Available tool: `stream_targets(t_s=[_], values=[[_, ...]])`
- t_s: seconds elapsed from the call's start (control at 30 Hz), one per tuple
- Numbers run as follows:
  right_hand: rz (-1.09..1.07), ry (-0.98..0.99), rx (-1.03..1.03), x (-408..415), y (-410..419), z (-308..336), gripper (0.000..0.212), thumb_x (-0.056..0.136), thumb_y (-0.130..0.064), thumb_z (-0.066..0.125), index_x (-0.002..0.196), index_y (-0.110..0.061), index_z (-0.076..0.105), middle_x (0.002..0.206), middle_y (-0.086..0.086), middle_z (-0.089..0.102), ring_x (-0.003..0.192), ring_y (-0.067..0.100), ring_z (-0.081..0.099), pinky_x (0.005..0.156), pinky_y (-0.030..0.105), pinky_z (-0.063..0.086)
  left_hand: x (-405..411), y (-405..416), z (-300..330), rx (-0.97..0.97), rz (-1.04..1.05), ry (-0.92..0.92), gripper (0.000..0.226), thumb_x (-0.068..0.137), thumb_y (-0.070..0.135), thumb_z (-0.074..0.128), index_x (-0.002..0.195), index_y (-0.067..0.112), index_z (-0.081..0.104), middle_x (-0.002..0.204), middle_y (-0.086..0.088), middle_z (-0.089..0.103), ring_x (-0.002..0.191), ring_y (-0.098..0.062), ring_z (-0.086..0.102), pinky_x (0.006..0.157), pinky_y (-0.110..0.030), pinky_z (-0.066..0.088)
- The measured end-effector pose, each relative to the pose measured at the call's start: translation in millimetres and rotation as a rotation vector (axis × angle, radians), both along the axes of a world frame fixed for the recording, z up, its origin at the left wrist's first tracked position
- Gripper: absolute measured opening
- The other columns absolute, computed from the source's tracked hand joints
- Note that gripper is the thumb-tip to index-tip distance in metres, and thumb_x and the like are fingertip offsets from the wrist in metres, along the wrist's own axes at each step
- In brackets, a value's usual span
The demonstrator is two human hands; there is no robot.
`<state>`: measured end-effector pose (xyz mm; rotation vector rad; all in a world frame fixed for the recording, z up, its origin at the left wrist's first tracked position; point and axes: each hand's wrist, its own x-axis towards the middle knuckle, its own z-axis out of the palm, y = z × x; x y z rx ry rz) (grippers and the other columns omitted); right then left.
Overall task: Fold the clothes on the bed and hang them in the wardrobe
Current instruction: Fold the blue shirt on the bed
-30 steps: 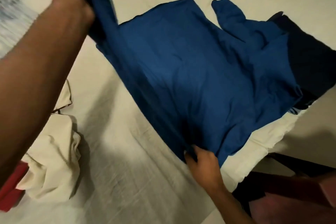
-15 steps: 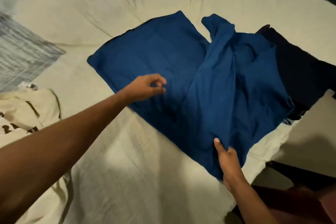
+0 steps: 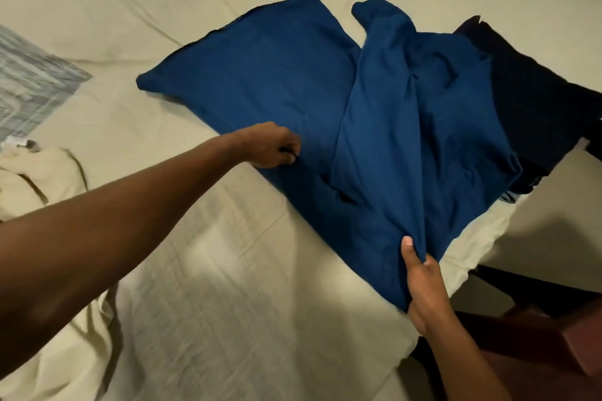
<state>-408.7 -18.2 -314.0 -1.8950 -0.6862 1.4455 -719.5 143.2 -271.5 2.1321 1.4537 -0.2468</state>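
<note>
Pinching the near edge of the blue garment with my right hand, I press my curled left hand on it; it lies mid-frame on the bed.

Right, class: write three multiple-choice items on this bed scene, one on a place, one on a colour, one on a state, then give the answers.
1. Where does the dark navy garment lie?
A. at the blue garment's far right side
B. in a wardrobe
C. on the floor

2. What colour is the garment being folded?
A. red
B. blue
C. green

3. What is the right hand doing?
A. hanging idle
B. pinching the blue garment's near edge
C. holding a hanger

Answers:
1 A, it shows beside the blue garment on the bed.
2 B, the cloth is plainly blue.
3 B, thumb and fingers clamp a fold.
</note>
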Motion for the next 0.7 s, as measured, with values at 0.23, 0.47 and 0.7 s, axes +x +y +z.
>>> stream_targets(t_s=[0.23, 0.47, 0.7], values=[[-0.061, -0.029, -0.011, 12, 4, -1, 0.036, 0.1, -0.048, 0.048, 0.124, -0.021, 0.055, 0.112, -0.009, 0.058, 0.105, 0.016, 0.055, 0.095, 0.032, 0.042, 14, 25, -22, 0.035, -0.081, 0.204, 0.031, 0.088, 0.062, 0.061, 0.09, 0.032, 0.052, 0.096, 0.009, 0.059, 0.099, -0.017, 0.05, 0.091, -0.04, 0.031], [-0.046, -0.124, -0.017, 13, 3, -8, 0.048, 0.101, -0.048, 0.047, 0.133, -0.012, 0.055, 0.118, -0.005, 0.057, 0.107, 0.017, 0.053, 0.097, 0.033, 0.04, -5, 24, -21, 0.063, -0.115, 0.391, 0.036, 0.093, 0.061, 0.049, 0.105, 0.03, 0.062, 0.099, 0.003, 0.057, 0.11, -0.018, 0.042, 0.096, -0.046, 0.028], [0.099, -0.737, 0.136, 7, -1, 5, 0.031, 0.102, -0.034, 0.05, 0.119, -0.009, 0.055, 0.106, 0.012, 0.063, 0.107, 0.038, 0.058, 0.087, 0.045, 0.044, -17, 34, -5, 0.149, -0.235, 0.527, 0.021, 0.094, 0.044, 0.043, 0.09, 0.027, 0.055, 0.088, 0.002, 0.055, 0.102, -0.017, 0.042, 0.096, -0.047, 0.03]])
